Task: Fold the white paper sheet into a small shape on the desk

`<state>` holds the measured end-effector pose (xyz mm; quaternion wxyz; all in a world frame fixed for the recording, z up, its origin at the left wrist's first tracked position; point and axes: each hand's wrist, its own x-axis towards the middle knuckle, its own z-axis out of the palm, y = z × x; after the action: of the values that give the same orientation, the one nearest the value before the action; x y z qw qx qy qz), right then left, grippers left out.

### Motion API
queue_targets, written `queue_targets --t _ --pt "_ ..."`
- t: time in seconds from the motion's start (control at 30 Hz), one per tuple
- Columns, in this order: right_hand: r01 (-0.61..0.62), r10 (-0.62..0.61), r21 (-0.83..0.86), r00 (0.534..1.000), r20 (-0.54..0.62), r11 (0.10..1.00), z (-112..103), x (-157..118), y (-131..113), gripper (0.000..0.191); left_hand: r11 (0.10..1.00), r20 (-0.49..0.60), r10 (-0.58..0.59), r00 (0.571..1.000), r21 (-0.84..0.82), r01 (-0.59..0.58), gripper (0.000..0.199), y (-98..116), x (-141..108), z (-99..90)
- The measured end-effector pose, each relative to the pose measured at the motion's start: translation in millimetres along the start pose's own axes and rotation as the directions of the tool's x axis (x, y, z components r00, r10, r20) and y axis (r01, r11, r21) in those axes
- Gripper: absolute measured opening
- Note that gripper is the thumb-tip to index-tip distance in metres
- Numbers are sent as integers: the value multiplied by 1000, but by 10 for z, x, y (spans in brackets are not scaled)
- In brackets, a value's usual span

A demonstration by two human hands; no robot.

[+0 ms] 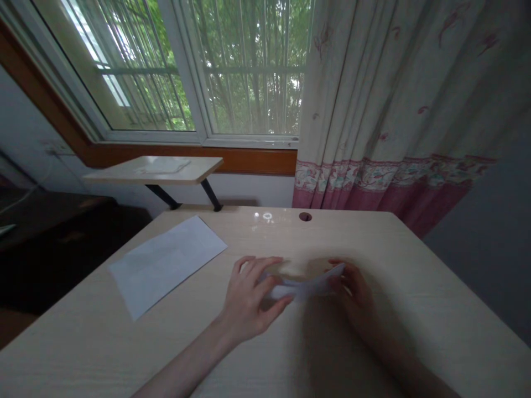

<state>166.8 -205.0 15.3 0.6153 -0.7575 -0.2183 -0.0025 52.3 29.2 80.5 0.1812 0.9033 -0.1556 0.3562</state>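
A small folded piece of white paper (307,288) is held between my two hands, over the middle of the desk. Its left end sits between the thumb and fingers of my left hand (255,298). At the right end, which points up to a corner, my right hand (352,290) pinches it. The fingers of both hands are bent, and part of the paper is hidden behind them. To the left, a larger flat white sheet (168,265) lies at a slant on the desk, apart from my hands.
The pale wooden desk (257,237) has a round cable hole (306,217) near its back edge. A raised shelf (199,172) on black legs stands at the back left, with a thin white item (164,165) on it. Behind are a barred window and a flowered curtain (373,110).
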Motion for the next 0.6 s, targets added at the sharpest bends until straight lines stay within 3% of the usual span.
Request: queue_targets --t 0.13,0.3,0.6 --pt "16 -16 5 1000 -18 1000 -1 -4 15 30 1000 144 -1 990 -2 1 20 46 80 -51" --pt "18 -17 24 1000 -24 1000 -3 -16 56 30 996 304 -85 949 35 78 30 111 170 -76" --pt "38 -39 -11 999 -22 999 -4 -25 18 29 978 409 -189 893 155 136 37 136 278 -55"
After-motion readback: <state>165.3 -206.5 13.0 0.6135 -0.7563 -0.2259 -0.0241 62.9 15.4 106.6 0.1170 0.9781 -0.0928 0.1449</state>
